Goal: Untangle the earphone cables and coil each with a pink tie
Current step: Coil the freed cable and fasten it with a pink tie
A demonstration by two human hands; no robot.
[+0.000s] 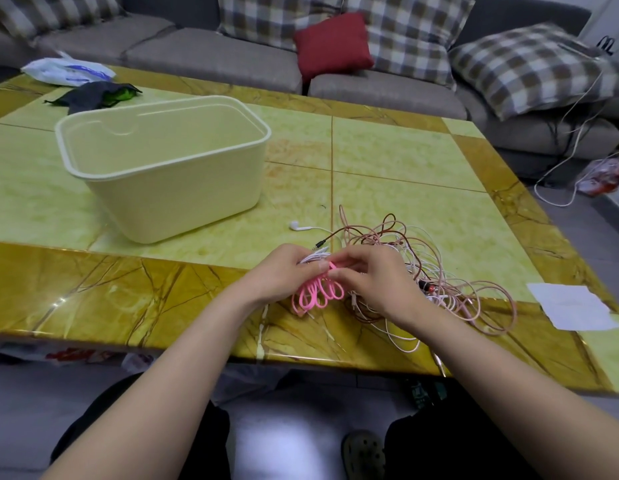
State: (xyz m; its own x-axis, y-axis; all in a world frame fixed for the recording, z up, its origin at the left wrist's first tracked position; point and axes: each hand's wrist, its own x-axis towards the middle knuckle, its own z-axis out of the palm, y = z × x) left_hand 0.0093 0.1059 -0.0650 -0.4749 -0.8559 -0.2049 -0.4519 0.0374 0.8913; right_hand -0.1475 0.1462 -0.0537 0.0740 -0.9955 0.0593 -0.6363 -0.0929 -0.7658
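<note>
A tangle of brown, pale pink and white earphone cables (pixel 415 258) lies near the table's front edge, right of centre. A white earbud (pixel 298 226) trails out to the left. Several pink ties (pixel 318 292) hang in loops below my hands. My left hand (pixel 287 271) grips a bundle of white cable together with the ties. My right hand (pixel 373 278) pinches one pink tie at its top end, right beside the left thumb. Both hands hover just above the table, over the left side of the tangle.
A cream plastic bin (pixel 169 161) stands open at the left middle of the green and gold table (pixel 405 157). A white paper (pixel 574 306) lies at the right edge. A bag (pixel 69 71) and dark cloth (pixel 93 95) sit far left. A sofa with cushions runs behind.
</note>
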